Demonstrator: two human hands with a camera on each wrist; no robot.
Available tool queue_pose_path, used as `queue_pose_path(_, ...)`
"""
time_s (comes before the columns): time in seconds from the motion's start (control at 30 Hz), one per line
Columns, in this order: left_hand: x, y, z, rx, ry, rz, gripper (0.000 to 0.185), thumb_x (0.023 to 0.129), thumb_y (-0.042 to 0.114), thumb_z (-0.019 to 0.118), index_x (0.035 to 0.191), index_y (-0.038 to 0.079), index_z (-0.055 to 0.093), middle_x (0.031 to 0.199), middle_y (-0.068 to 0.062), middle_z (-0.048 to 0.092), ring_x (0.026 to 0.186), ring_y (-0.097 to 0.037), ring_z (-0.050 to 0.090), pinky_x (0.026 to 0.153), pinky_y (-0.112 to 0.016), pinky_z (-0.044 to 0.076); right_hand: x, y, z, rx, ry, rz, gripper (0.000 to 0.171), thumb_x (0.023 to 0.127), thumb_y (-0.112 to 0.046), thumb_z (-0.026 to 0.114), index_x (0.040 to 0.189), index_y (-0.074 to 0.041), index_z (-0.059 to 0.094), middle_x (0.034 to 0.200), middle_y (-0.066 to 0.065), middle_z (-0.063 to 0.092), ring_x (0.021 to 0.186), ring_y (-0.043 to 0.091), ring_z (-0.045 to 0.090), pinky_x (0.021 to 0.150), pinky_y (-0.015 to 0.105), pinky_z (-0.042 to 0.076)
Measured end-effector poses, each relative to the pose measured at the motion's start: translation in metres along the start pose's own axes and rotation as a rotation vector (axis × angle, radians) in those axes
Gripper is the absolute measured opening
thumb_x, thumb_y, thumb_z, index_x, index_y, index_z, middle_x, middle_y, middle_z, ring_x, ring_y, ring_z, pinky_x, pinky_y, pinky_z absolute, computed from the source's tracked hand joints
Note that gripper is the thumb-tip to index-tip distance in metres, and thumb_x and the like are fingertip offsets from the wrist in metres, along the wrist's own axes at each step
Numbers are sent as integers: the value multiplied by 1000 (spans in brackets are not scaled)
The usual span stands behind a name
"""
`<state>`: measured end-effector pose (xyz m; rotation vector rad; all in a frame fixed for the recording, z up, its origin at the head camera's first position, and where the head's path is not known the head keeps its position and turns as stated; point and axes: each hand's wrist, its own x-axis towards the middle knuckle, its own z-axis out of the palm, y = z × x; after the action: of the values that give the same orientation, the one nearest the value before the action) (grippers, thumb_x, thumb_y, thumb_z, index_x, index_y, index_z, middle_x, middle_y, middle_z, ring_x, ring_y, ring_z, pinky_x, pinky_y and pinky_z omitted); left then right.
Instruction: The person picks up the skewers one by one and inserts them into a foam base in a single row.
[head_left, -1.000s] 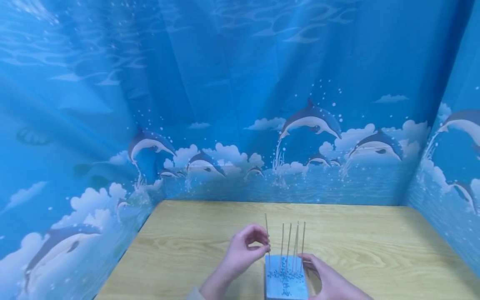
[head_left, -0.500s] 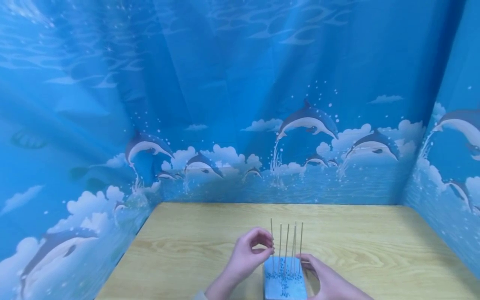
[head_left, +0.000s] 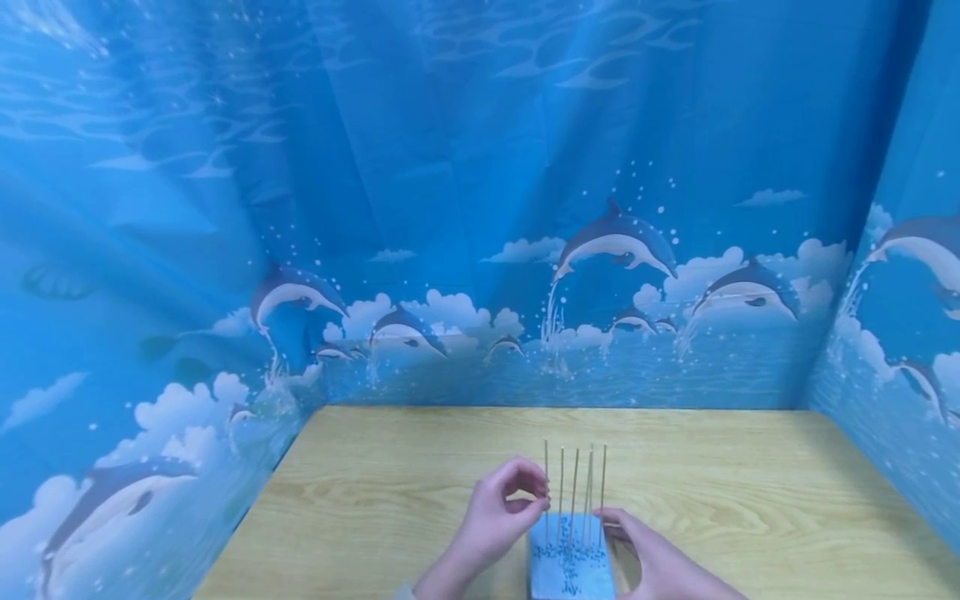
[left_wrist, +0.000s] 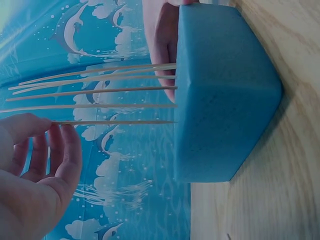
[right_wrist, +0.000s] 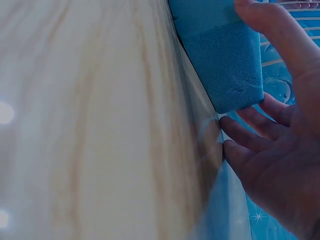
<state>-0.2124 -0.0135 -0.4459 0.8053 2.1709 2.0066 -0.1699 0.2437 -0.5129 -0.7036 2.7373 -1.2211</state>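
Observation:
A blue foam block [head_left: 551,577] stands on the table, its top dotted with a cross-shaped patch of dark specks or holes. My left hand [head_left: 497,518] pinches a thin wooden skewer [left_wrist: 115,122] between thumb and fingertips. That skewer stands upright over the block's left part, its lower tip right at the top face. Several other skewers [left_wrist: 110,91] rise from the block to the right of it, one pair leaning close together. From the right side my right hand [head_left: 654,557] holds the block, its thumb [right_wrist: 280,30] on one side and fingers at the far corner.
The wood-grain table [head_left: 375,467] extends behind and to both sides of the block. Blue curtains [head_left: 450,208] printed with dolphins and clouds hang along the table's back and sides.
My left hand has brought its skewer slightly right and down, from a tilt to nearly upright over the block. The right hand stays on the block. The head view has shifted a little.

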Motion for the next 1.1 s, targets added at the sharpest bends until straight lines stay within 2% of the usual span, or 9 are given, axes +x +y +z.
queue_pose_path(0.2, -3, -7, 5, 17, 5, 33, 25, 82, -8, 66, 105, 0, 62, 101, -24, 64, 93, -9, 65, 83, -24, 60, 0, 1, 1, 19, -1, -13, 102, 67, -41, 90, 145, -1, 38, 140, 11, 56, 127, 14, 54, 103, 51, 47)
queue_pose_path(0.37, -4, -10, 7, 29, 27, 40, 25, 83, -8, 66, 106, 0, 61, 100, -23, 64, 92, -7, 64, 81, -24, 60, 0, 3, 1, 17, 4, -42, 100, 68, -39, 90, 145, -1, 38, 140, 14, 56, 127, 13, 54, 103, 48, 49)
queue_pose_path(0.53, -4, -12, 8, 35, 12, 54, 26, 83, -9, 65, 107, -2, 61, 100, -21, 65, 93, -11, 65, 81, -24, 60, 0, 1, 0, 31, -10, -1, 101, 67, -39, 90, 145, -2, 38, 141, 14, 55, 128, 13, 53, 103, 52, 47)
queue_pose_path(0.7, -3, -13, 8, 43, 32, 36, 26, 82, -10, 65, 105, 2, 61, 98, -18, 65, 94, -21, 67, 81, -24, 60, 1, 0, 0, 2, 5, -25, 101, 66, -42, 90, 144, -3, 39, 140, 14, 56, 127, 18, 55, 101, 57, 46)
queue_pose_path(0.8, -3, -14, 6, 44, 35, 22, 26, 81, -10, 65, 104, 2, 61, 98, -16, 66, 93, -20, 67, 80, -24, 60, 1, 0, 1, 2, 10, -21, 102, 65, -43, 90, 144, -4, 39, 141, 12, 56, 127, 17, 55, 101, 59, 46)
queue_pose_path(0.93, -4, -13, 4, 39, 18, 15, 25, 81, -10, 65, 104, 0, 61, 97, -12, 65, 92, -9, 64, 81, -24, 60, 1, -1, 1, 2, 19, -21, 102, 64, -44, 90, 144, -5, 40, 142, 10, 56, 128, 18, 54, 101, 61, 45)
queue_pose_path(1.1, -6, -12, 3, 43, 6, 4, 23, 83, -8, 66, 103, 2, 62, 98, -16, 66, 92, -6, 64, 82, -23, 60, 0, -2, 0, 26, -3, 4, 101, 67, -42, 89, 146, -5, 38, 143, 11, 54, 129, 18, 53, 101, 64, 43)
